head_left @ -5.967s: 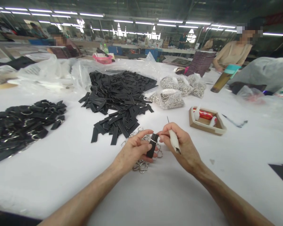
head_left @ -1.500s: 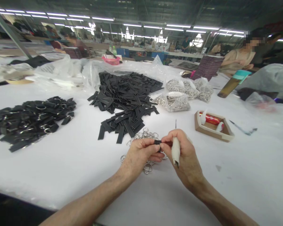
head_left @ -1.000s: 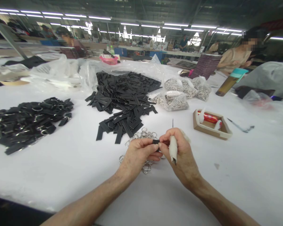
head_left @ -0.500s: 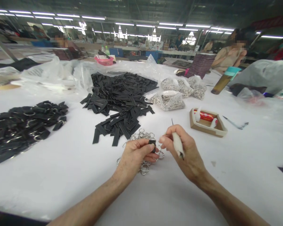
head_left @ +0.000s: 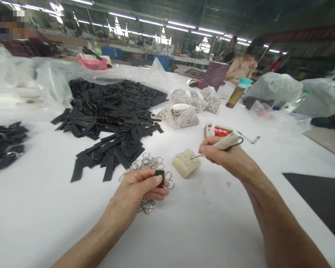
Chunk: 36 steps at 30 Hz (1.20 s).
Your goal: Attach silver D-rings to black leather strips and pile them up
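Note:
My left hand (head_left: pixel 141 186) pinches a short folded black strap (head_left: pixel 159 178) between thumb and fingers. Whether a ring is threaded through it I cannot tell. Beneath and around that hand lie loose silver D-rings (head_left: pixel 147 205). In my right hand (head_left: pixel 226 156) is an awl (head_left: pixel 225 143) with a pale wrapped handle and a dark hooked end. Its thin metal point reaches a yellowish, wax-like block (head_left: pixel 185 163) on the white table. Behind my left hand spreads a large heap of flat black strips (head_left: pixel 108 111).
Clear bags of metal rings (head_left: pixel 181 115) sit behind the block. A small box (head_left: pixel 209 130) with a red tube is partly behind my right hand. Black pieces with rings (head_left: pixel 5 145) lie left, a black sheet (head_left: pixel 315 201) right. Further back stands a teal-lidded bottle (head_left: pixel 238 93).
The view has swung right. My right hand has turned and moved away from the left, bringing the awl's point to the pale block, now visible. My left hand keeps its pinch on the strap.

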{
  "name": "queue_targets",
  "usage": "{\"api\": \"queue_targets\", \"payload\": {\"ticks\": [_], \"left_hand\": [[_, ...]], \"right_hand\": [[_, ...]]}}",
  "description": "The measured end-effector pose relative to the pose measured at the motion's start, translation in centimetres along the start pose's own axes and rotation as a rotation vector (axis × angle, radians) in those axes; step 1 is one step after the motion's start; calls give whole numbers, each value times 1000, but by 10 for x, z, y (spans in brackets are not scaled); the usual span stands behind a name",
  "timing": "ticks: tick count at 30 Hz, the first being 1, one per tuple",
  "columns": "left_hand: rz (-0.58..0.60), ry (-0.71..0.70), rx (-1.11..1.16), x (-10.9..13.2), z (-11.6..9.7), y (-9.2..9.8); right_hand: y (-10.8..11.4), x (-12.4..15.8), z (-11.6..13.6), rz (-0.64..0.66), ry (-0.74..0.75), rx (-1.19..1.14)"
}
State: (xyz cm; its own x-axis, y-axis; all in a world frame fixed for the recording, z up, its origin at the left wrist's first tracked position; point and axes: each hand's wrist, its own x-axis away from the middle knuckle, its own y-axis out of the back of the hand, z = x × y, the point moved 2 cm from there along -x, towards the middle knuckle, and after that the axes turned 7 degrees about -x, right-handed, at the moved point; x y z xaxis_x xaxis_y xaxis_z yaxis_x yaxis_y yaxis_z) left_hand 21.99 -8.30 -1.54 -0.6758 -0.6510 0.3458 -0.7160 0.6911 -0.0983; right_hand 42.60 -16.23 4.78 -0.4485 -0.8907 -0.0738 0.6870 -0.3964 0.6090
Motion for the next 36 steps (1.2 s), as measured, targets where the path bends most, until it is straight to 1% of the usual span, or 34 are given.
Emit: {"api": "queue_targets", "payload": {"ticks": [5,15,20,24,27,30,33,36], "left_hand": [[13,36,27,-2,1,-3],[41,52,-2,-1,1,-5],[58,47,-7,-1,1,-5],[60,32,-20,-1,0,-5],[57,11,-5,0,0,-5],[47,-16,5,2,0,-5],[37,-28,6,3,0,-7],[25,-29,1,4,-2,-8]], "right_hand": [[-7,-1,1,56,4,49],[-17,-1,-2,124,-10,18],[-22,-4,-6,117,-31,56],[-14,-4,-6,93,-18,37],[-4,-1,-4,75,-23,-100],[-3,3,1,109,-55,-362],[-11,8,9,153,-57,-606],[-22,11,13,195,-75,-726]]}}
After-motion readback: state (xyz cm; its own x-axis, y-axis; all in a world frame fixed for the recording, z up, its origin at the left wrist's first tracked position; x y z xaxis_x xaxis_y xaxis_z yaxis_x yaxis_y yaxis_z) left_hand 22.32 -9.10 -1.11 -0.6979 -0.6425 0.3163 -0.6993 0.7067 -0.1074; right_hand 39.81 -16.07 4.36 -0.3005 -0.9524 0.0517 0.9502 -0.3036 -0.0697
